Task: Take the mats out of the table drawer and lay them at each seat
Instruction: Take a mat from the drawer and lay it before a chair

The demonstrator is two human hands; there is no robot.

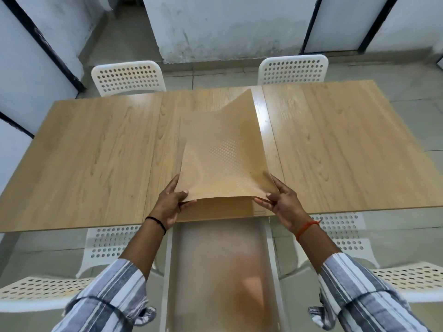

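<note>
You held a tan mat (223, 149) by its near edge, one hand at each corner, above the middle of the wooden table (96, 149). Your left hand (171, 202) pinched the near left corner, thumb on top and fingers (185, 204) curled beneath it. Your right hand (281, 200) pinched the near right corner, thumb on top, with the upper fingers stretched along the mat's side edge. The mat sagged between your hands and rose to a peak at its far right corner, a dotted texture showing near its centre. Under its lifted near edge lay more tan mat material (215, 210), flat at the table's near edge; how many sheets you could not tell. Below that, the white table drawer (269, 236) stood pulled out toward you, its inside blurred. White perforated chairs stood at the far side (128, 77) (292, 69) and the near side (345, 233) (107, 240) of the table.
</note>
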